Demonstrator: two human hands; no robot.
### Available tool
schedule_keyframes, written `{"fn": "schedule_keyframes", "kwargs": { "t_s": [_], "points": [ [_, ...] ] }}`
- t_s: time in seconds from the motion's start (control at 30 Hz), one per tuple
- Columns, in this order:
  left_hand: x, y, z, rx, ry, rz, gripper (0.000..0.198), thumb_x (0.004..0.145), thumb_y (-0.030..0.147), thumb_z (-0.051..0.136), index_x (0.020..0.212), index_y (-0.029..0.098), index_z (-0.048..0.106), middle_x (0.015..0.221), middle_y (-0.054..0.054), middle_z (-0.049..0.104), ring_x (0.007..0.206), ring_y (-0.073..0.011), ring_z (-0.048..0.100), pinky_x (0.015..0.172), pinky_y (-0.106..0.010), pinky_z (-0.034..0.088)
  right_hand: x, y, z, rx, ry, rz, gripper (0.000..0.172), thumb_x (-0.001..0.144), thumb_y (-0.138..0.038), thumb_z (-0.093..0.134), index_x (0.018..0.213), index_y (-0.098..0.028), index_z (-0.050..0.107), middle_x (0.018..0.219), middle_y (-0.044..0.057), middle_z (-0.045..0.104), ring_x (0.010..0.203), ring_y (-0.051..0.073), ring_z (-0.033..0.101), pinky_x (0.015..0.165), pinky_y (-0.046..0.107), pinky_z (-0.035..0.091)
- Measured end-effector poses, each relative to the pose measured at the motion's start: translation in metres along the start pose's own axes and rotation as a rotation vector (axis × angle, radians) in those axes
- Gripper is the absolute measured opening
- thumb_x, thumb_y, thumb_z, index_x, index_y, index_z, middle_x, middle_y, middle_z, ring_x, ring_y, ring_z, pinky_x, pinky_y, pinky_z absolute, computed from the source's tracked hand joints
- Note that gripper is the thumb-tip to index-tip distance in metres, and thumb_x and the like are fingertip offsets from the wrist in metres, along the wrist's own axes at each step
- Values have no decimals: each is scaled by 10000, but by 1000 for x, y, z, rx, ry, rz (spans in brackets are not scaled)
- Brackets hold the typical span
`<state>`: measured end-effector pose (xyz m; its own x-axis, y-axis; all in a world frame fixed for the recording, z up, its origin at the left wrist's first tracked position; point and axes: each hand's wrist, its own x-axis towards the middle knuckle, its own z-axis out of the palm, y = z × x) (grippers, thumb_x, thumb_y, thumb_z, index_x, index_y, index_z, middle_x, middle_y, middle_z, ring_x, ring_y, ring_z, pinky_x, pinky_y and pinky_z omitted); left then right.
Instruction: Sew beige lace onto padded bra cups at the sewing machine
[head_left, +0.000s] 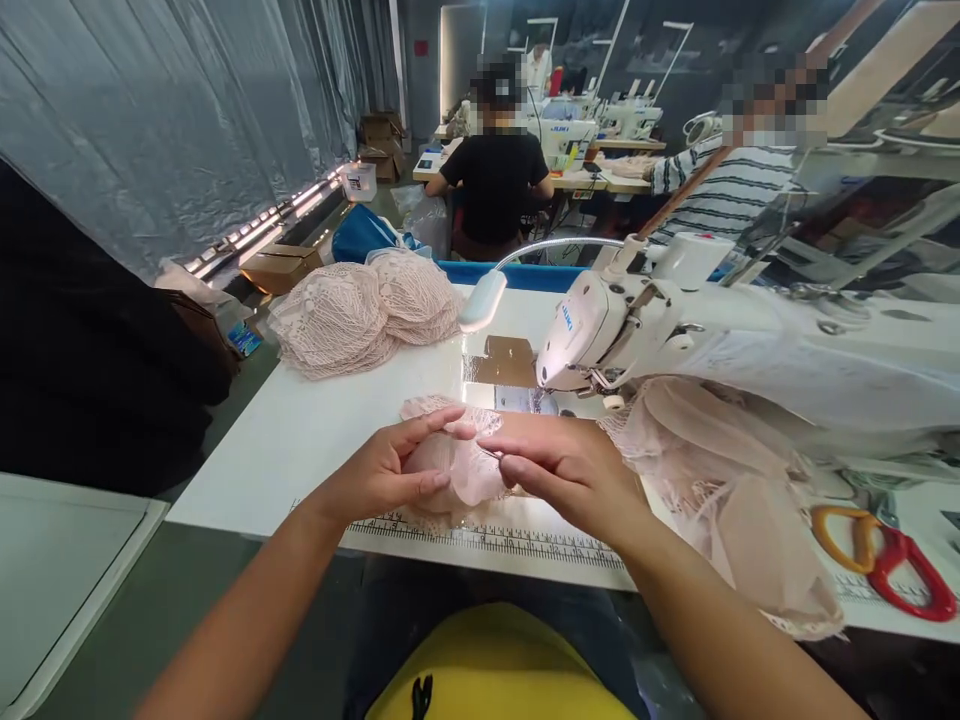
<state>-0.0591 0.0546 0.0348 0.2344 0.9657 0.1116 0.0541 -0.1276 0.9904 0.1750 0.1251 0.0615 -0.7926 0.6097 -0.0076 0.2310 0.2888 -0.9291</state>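
A small pink lace piece (461, 465) lies on the white sewing table (315, 430), just in front of the white sewing machine (675, 330). My left hand (390, 470) curls round its left side, thumb and fingers pinching the fabric. On the right side, my right hand (570, 465) grips the same piece with its fingers pressed together over the lace. More pink lace fabric (720, 490) trails under the machine's arm and off the table's right front.
A pile of pink lace cups (360, 315) sits at the table's far left. Orange and red scissors (892, 560) lie at the right. A ruler strip (510, 542) runs along the front edge. A lamp (484, 298) bends over the machine. Two people work at machines behind.
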Motion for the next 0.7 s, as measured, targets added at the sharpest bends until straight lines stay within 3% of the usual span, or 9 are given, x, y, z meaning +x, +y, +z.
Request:
{"fn": "schedule_keyframes", "kwargs": {
  "t_s": [0.1, 0.2, 0.3, 0.43, 0.7],
  "points": [
    [-1, -2, 0, -12, -55, -35, 688, 796, 180, 676, 1425, 252, 407, 1448, -56, 469, 1369, -274, 371, 1147, -424, 238, 13, 5, 6, 128, -29, 49, 395, 896, -465, 531, 1160, -209, 676, 1078, 53, 667, 923, 189, 608, 737, 285, 501],
    [-3, -1, 0, -21, -82, -71, 742, 788, 187, 683, 1452, 225, 352, 1467, -77, 438, 1380, -295, 348, 1146, -455, 235, 20, 10, 12, 259, -65, 152, 404, 841, -476, 600, 1086, -168, 694, 847, 26, 651, 661, 115, 547, 553, 220, 422],
    [-2, -2, 0, 10, -123, -93, 770, 806, 215, 676, 1474, 226, 293, 1498, -73, 389, 1398, -286, 314, 1157, -444, 220, 25, 12, 18, 406, -101, 182, 385, 797, -483, 652, 988, -151, 698, 683, -24, 538, 521, 61, 408, 449, 187, 284],
    [1, -7, 0, 38, -176, -111, 823, 805, 263, 691, 1493, 232, 241, 1545, -73, 292, 1404, -302, 295, 1157, -437, 241, 28, 15, 24, 586, -109, 146, 342, 753, -471, 709, 802, -135, 673, 594, -47, 452, 483, 49, 330, 421, 200, 201],
    [8, -12, 5, 25, -249, -102, 848, 816, 297, 676, 1507, 233, 188, 1558, -65, 261, 1416, -301, 267, 1155, -409, 261, 18, 36, 26, 696, -114, 180, 373, 790, -482, 678, 684, -139, 579, 552, -58, 402, 436, 36, 277, 409, 222, 117]
  ]
}}
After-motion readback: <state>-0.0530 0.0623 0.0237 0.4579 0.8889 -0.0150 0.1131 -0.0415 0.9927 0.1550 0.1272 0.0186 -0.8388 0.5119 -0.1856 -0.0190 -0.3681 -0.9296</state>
